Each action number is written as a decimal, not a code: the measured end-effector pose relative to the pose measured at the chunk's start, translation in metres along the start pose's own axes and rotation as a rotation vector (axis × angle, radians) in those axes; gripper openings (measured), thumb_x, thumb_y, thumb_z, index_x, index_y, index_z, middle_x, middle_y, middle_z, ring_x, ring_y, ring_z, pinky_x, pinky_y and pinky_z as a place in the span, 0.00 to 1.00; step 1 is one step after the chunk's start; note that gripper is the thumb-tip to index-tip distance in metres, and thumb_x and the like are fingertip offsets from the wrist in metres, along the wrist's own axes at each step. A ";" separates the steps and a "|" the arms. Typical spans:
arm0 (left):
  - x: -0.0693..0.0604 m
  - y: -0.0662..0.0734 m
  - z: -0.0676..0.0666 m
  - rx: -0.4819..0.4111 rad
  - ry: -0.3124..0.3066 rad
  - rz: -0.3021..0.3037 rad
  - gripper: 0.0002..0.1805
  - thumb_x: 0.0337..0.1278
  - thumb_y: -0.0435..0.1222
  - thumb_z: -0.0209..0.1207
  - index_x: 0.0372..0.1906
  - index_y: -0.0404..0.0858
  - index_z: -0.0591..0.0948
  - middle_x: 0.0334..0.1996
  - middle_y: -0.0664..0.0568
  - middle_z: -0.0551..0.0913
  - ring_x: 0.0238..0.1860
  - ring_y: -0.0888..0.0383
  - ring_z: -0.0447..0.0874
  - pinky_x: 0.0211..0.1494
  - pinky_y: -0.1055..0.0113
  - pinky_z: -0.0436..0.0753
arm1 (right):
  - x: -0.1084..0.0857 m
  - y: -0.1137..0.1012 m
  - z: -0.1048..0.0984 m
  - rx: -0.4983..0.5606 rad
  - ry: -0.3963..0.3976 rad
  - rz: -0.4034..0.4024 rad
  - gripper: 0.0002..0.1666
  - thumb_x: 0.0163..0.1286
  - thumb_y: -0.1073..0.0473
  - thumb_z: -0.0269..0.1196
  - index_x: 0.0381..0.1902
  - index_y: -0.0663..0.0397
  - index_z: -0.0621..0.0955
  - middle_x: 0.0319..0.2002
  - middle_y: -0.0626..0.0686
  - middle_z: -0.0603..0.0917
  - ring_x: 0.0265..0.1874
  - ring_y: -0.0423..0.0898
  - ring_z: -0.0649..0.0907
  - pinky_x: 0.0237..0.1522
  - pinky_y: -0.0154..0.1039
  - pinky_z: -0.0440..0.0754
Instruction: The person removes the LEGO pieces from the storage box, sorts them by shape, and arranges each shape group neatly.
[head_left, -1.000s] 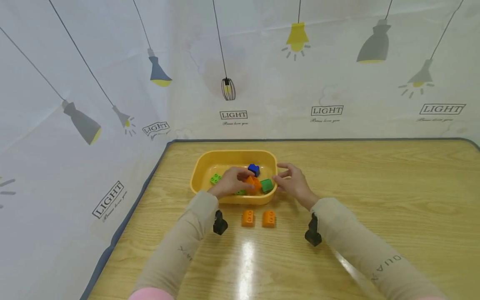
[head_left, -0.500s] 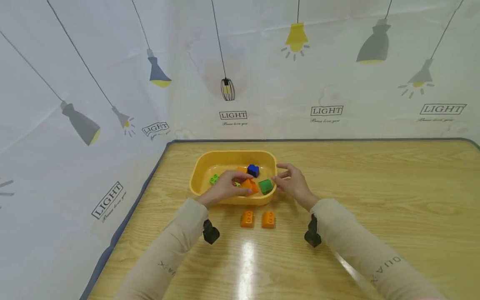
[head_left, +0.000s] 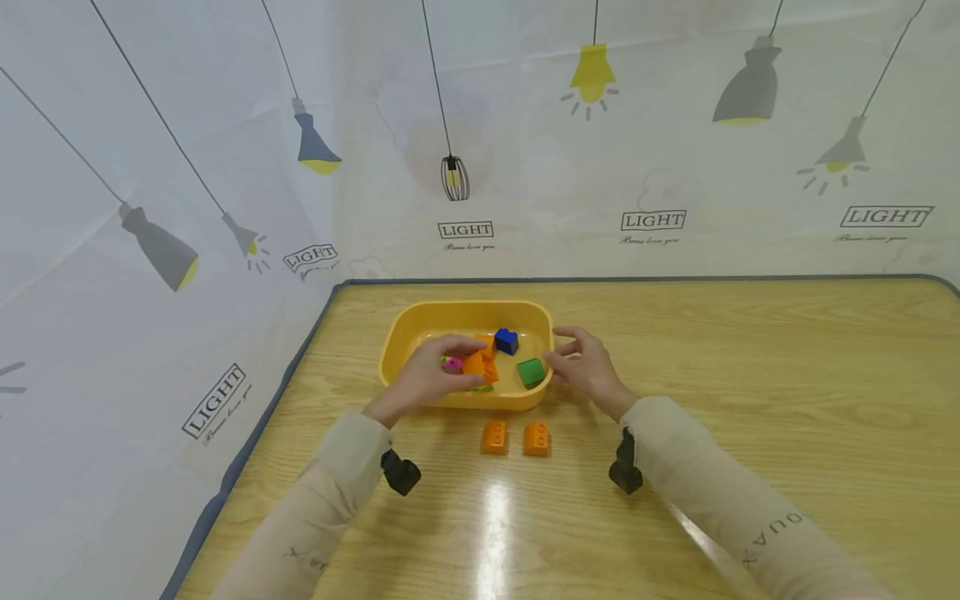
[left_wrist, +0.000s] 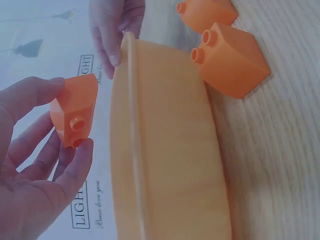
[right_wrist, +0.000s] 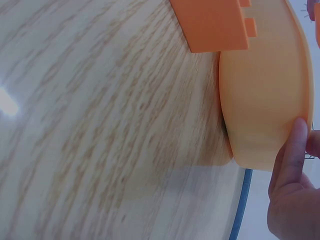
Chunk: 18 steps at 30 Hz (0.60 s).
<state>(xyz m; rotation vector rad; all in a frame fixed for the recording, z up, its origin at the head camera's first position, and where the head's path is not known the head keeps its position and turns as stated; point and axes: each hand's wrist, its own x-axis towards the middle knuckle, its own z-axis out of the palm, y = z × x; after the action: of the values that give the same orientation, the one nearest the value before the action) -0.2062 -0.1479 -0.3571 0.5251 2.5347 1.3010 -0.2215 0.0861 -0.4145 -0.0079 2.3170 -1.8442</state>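
My left hand [head_left: 431,373] is over a yellow plastic bin [head_left: 468,402], pinching an orange toy brick [left_wrist: 80,102] between thumb and fingers. The brick has a sloped side and two studs, and in the left wrist view it is raised above the rim. At the bin's right end, my right hand [head_left: 592,371] holds the rim, one finger lying against the outer wall in the right wrist view. Inside the bin are a blue brick [head_left: 507,341], a green brick [head_left: 531,372], another orange brick [head_left: 486,342] and a pink piece [head_left: 452,365], partly hidden by my left hand.
Two orange curved bricks, a left one [head_left: 494,437] and a right one [head_left: 536,438], lie on the wooden table [head_left: 712,358] in front of the bin. A sheet [head_left: 540,167] printed with lamps covers the walls behind and to the left.
My left hand has moved left over the bin with the orange brick, uncovering another orange brick and a pink piece. My right hand has stayed at the rim.
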 end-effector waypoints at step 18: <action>-0.027 -0.006 -0.014 0.024 0.025 0.108 0.20 0.47 0.32 0.62 0.48 0.32 0.76 0.45 0.45 0.75 0.46 0.51 0.72 0.50 0.54 0.73 | -0.002 -0.001 0.000 -0.017 -0.002 -0.002 0.29 0.63 0.63 0.57 0.61 0.61 0.63 0.42 0.64 0.73 0.33 0.48 0.80 0.35 0.40 0.80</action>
<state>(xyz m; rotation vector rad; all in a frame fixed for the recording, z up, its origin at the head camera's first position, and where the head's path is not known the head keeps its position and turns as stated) -0.1885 -0.1727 -0.3521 0.6637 2.5773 1.3229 -0.2198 0.0856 -0.4130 -0.0150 2.3326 -1.8244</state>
